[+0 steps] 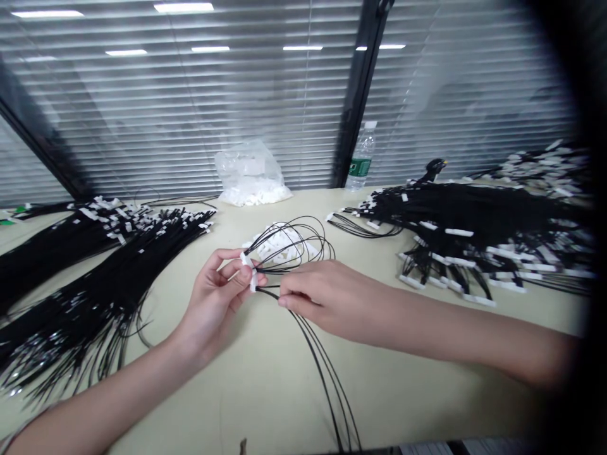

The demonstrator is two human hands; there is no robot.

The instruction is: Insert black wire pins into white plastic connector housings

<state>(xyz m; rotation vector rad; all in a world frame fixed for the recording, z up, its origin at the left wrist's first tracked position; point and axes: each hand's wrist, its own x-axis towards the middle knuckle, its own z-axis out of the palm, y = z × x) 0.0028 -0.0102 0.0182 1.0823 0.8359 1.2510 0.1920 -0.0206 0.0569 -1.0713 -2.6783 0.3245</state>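
Observation:
Between the thumb and fingers of my left hand point(220, 287) is a white plastic connector point(250, 270). Thin black wires point(315, 243) loop out of it to the right, and several more hang down past the table's front edge. My right hand point(313, 294) is closed around some of these black wires, just right of the connector; its fingertips are partly hidden. A pile of small white plastic pieces point(282, 243) lies on the table behind the wire loops.
Bundles of black wires with white ends lie at the left point(109, 272), and a large heap of wired connectors point(474, 215) at the right. A clear bag of white pieces point(253, 177) and a plastic bottle point(361, 158) stand by the window blinds point(265, 95).

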